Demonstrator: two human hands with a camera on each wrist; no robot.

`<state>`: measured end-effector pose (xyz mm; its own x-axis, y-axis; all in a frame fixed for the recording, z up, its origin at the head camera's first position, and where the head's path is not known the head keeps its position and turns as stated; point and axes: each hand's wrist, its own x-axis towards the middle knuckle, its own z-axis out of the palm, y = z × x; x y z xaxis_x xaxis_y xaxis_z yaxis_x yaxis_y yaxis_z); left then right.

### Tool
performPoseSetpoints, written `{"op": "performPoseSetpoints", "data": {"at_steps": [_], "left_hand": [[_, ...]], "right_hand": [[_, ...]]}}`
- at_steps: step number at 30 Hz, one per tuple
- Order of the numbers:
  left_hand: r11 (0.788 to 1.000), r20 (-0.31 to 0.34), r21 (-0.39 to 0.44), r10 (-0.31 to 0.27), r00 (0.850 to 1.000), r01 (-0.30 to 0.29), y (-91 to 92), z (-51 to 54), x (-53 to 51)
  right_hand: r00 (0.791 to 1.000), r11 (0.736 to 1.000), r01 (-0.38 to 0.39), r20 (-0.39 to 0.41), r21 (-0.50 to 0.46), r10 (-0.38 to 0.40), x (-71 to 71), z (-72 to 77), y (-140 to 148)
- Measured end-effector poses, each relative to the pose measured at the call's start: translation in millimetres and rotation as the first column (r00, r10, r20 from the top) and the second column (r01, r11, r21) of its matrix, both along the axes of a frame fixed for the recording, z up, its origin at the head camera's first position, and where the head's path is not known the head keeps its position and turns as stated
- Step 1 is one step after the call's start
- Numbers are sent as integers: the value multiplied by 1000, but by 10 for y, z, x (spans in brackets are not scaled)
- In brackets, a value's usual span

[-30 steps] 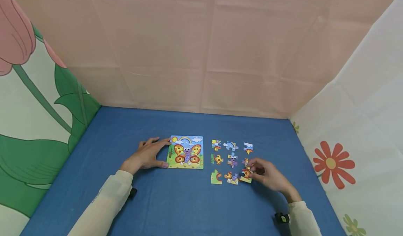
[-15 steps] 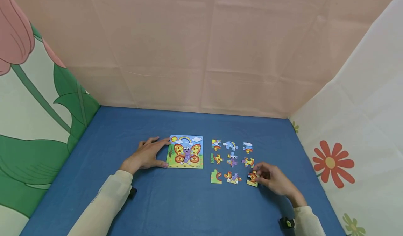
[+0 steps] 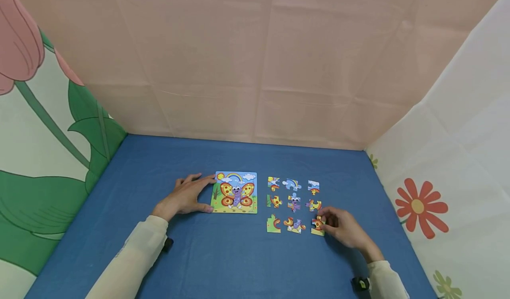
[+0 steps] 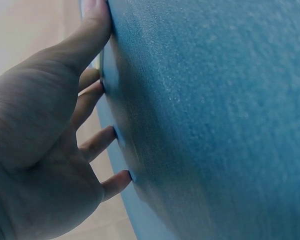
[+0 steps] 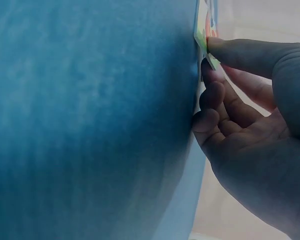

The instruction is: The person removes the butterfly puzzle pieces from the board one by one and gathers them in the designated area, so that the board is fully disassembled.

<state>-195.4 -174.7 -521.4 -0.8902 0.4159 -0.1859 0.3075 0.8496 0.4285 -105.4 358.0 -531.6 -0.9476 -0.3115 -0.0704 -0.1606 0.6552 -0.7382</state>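
Note:
My left hand [image 3: 185, 198] lies at the left side of a square butterfly puzzle picture [image 3: 237, 193], thumb at its near corner and index finger at its far corner. In the left wrist view the fingers [image 4: 99, 144] are spread, tips down on the blue cloth. My right hand [image 3: 345, 229] pinches a red and yellow puzzle piece [image 3: 317, 226] between thumb and fingers, at the near right of the laid-out pieces. In the right wrist view that puzzle piece [image 5: 202, 37] is slightly tilted; the remaining fingers are curled near the table.
Separate puzzle pieces [image 3: 294, 203] lie in three rows right of the picture, with small gaps between them. Blue cloth [image 3: 223, 259] covers the table. A plain beige backdrop [image 3: 255, 68] stands behind, and flower-printed panels [image 3: 450, 157] flank both sides.
My right hand moved right and slightly nearer with the puzzle piece, away from the middle piece of the near row, then shifted slightly back left. The left hand stayed still.

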Motion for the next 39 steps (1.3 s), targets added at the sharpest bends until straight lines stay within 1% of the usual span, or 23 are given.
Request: {"op": "performPoseSetpoints", "data": {"at_steps": [5, 10, 21, 25, 28, 32, 35, 39], "left_hand": [[1000, 1, 2, 1, 1000, -1, 9, 3, 1], [1000, 0, -3, 0, 1000, 0, 12, 5, 8], [1000, 12, -16, 7, 1000, -7, 1, 33, -3], [1000, 26, -7, 5, 1000, -4, -21, 48, -3], [1000, 39, 1, 6, 999, -6, -34, 54, -6], [1000, 47, 8, 11, 999, -11, -35, 49, -20], [1000, 53, 17, 19, 998, -20, -29, 51, -22], [999, 55, 26, 17, 998, -19, -21, 48, 3]], "right_hand": [[1000, 1000, 11, 17, 29, -12, -6, 3, -4], [1000, 999, 12, 19, 35, -12, -2, 7, -14], [1000, 996, 5, -25, 93, -3, -28, -3, -37], [1000, 996, -5, -26, 86, 7, -40, -8, -42], [1000, 998, -22, -4, 66, 23, -43, -3, -26], [1000, 998, -25, 20, 51, 24, -38, 36, 11], [1000, 998, -3, 1, 57, 3, -47, 80, 32], [996, 997, 37, -90, 75, -30, -66, 128, 51]]}}
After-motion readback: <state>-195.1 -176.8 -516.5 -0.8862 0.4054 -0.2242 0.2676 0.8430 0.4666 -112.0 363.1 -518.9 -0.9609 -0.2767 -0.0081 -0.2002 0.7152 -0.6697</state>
